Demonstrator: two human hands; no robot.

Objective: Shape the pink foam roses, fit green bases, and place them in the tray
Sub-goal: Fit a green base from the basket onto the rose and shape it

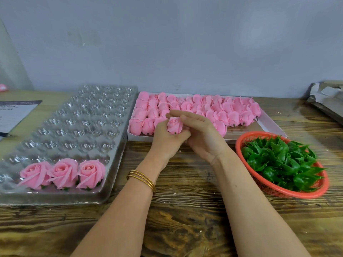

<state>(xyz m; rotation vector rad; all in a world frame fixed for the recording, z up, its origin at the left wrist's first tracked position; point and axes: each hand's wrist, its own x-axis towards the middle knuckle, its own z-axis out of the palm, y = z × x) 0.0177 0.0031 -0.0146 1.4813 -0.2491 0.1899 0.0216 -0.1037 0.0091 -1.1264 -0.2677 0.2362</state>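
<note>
A closed pink foam rose bud [174,125] stands upright in my left hand [167,139], whose fingers curl round its lower part. My right hand [199,132] lies beside it with straight fingers reaching over the bud's far side. Behind the hands, a white box [267,125] holds several unshaped pink buds [219,110]. The clear plastic tray [74,117] at the left has three opened pink roses [64,173] with green bases in its near row. A red basket [278,190] at the right is full of green bases [282,162].
The wooden table [185,210] carries everything, with a grey wall close behind. A paper sheet [13,112] and a pen [6,134] lie at the far left. Crumpled cardboard [326,97] sits at the far right. A gold bangle [142,178] circles my left wrist.
</note>
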